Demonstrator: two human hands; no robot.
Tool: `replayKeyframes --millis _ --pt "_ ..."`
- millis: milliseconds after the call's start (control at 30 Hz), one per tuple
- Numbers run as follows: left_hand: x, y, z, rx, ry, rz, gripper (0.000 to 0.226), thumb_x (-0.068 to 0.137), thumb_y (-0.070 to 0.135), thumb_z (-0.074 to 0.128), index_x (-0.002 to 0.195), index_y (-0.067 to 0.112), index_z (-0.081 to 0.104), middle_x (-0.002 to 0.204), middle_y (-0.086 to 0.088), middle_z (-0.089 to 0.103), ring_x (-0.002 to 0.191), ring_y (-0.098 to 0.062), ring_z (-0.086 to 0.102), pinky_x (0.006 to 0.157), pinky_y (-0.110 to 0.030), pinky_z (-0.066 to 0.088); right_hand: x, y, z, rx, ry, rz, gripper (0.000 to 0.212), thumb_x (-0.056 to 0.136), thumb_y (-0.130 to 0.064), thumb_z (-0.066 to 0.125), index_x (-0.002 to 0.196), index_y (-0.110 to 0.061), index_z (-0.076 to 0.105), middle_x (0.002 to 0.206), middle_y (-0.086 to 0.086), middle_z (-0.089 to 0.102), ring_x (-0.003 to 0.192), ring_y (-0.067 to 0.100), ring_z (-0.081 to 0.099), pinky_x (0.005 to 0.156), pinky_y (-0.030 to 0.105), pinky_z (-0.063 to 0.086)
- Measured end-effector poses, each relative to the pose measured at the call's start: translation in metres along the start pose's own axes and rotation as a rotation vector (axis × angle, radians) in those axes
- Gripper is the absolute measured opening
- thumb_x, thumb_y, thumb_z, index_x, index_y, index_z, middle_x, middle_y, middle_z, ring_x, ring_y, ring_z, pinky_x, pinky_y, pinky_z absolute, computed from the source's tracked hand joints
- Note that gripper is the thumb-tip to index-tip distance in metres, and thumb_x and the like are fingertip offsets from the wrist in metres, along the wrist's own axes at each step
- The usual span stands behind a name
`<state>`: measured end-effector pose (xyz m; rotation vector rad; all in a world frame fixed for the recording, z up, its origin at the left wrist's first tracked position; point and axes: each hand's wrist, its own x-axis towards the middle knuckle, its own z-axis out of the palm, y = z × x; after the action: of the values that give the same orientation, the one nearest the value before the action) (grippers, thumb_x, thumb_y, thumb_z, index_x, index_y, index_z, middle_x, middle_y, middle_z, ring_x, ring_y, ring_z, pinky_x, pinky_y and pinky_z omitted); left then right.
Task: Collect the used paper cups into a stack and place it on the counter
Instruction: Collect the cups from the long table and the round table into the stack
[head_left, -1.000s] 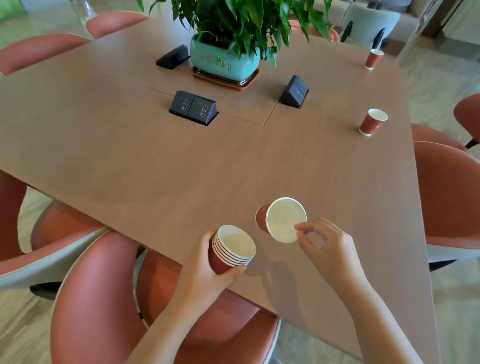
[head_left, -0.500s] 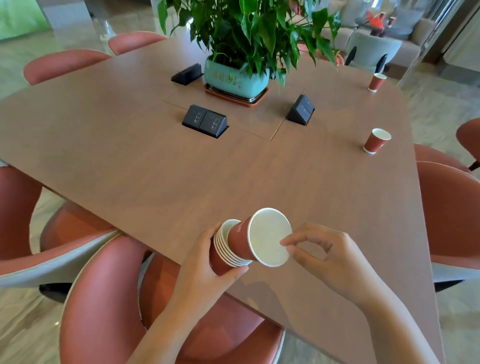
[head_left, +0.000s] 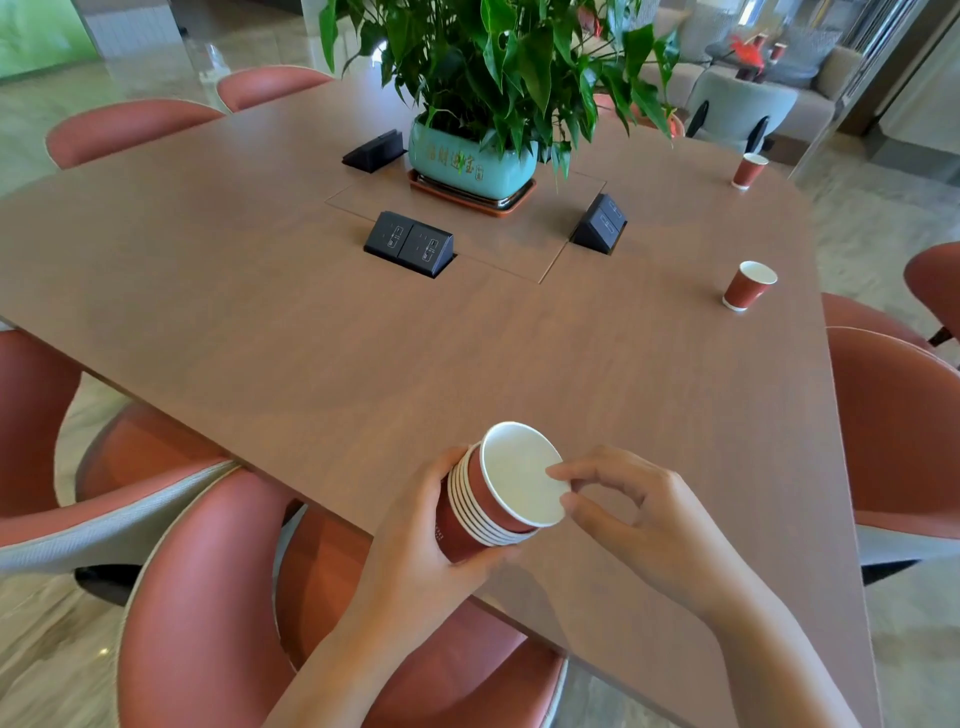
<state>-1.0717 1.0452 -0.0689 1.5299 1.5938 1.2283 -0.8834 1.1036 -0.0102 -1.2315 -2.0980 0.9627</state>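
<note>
My left hand (head_left: 415, 551) grips a tilted stack of red paper cups (head_left: 483, 509) with white rims over the near edge of the brown table (head_left: 311, 353). The newest cup (head_left: 519, 473) sits nested on top, its white inside facing me. My right hand (head_left: 639, 514) pinches that cup's rim between thumb and forefinger. Two more red cups stand upright on the table's right side: one (head_left: 748, 286) at mid-depth, the other (head_left: 748, 170) near the far corner.
A potted plant in a teal pot (head_left: 472, 161) sits mid-table, with three black socket boxes (head_left: 410, 243) around it. Red chairs (head_left: 904, 431) ring the table. A grey armchair (head_left: 737, 109) and a sofa stand beyond the far right.
My right hand brought the single cup left and pushed it down into the stack held by my left hand. The view has tilted up, showing more of the room.
</note>
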Motion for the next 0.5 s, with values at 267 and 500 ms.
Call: replayKeyframes --millis 267,500 --pt "-0.001 0.003 -0.003 -0.045 -0.042 -0.025 0.07 0.056 0.063 0.076 0.115 0.058 0.04 0.119 0.033 0.049 0.114 0.005 0.05 0.082 -0.002 0.04 -0.003 0.0 0.005 0.033 0.039 -0.007 0.049 0.071 -0.047 0.065 0.116 -0.037 0.049 0.106 -0.012 0.056 0.101 0.004 0.055 0.087 0.011 0.04" --pt "-0.004 0.012 -0.007 -0.022 -0.045 0.018 0.069 0.056 0.061 0.073 0.114 0.064 0.035 0.119 0.035 0.048 0.113 0.008 0.048 0.081 -0.002 0.038 -0.001 -0.004 0.01 0.043 -0.065 -0.005 0.07 0.061 -0.06 0.065 0.124 -0.034 0.046 0.112 -0.015 0.053 0.108 -0.002 0.051 0.092 0.016 0.041"
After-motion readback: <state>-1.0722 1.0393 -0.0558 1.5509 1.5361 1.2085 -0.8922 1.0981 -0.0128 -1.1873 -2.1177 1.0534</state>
